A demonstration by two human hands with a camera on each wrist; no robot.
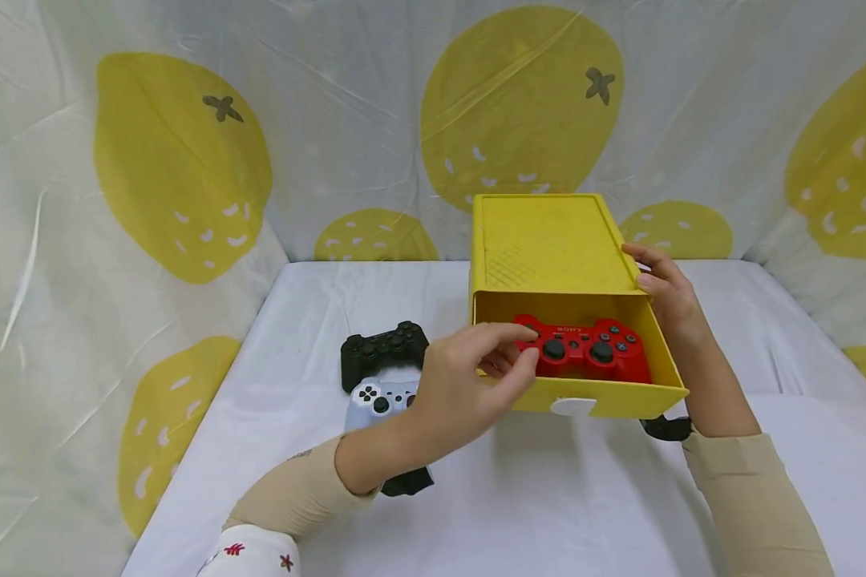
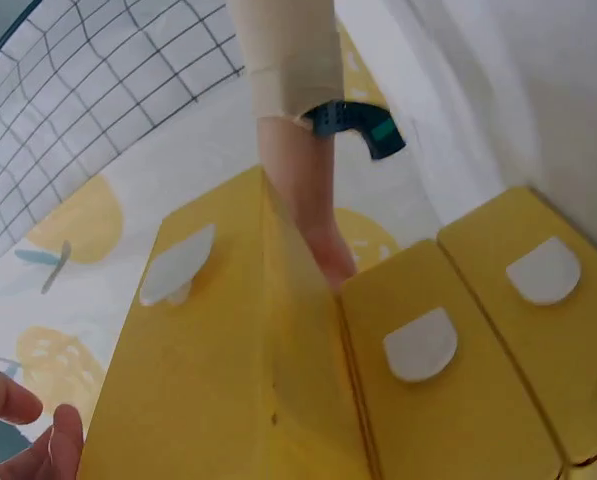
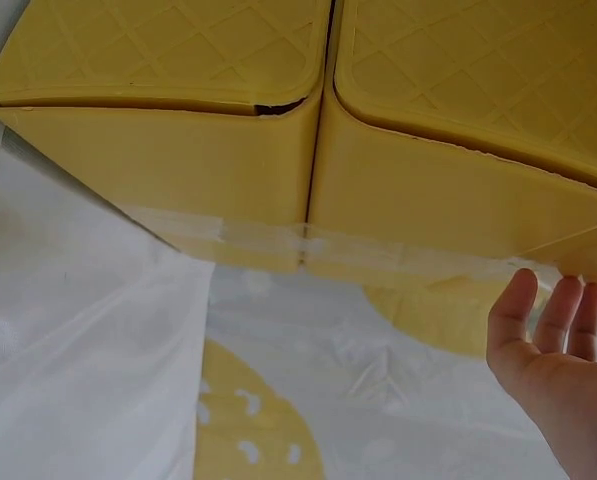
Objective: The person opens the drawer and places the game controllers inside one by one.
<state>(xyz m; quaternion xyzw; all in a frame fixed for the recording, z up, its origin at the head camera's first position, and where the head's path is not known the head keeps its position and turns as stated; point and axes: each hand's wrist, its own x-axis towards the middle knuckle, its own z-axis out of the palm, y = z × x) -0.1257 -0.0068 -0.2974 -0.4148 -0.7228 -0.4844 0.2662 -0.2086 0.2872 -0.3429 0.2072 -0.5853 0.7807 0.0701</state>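
A yellow box stands with its top drawer pulled out towards me. Inside the drawer lies a red game controller, sticks facing up. My left hand reaches over the drawer's left wall, index finger and thumb at the controller's left end. In the left wrist view, bent left-hand fingers show a gap between their tips. My right hand rests at the box's right side, a fingertip on its top edge. Straight right-hand fingers touch the box's edge in the right wrist view.
Left of the box, a black game controller and a light blue game controller lie on the white table, partly behind my left hand. Two closed drawers with white tabs show in the left wrist view. A lemon-print cloth hangs behind.
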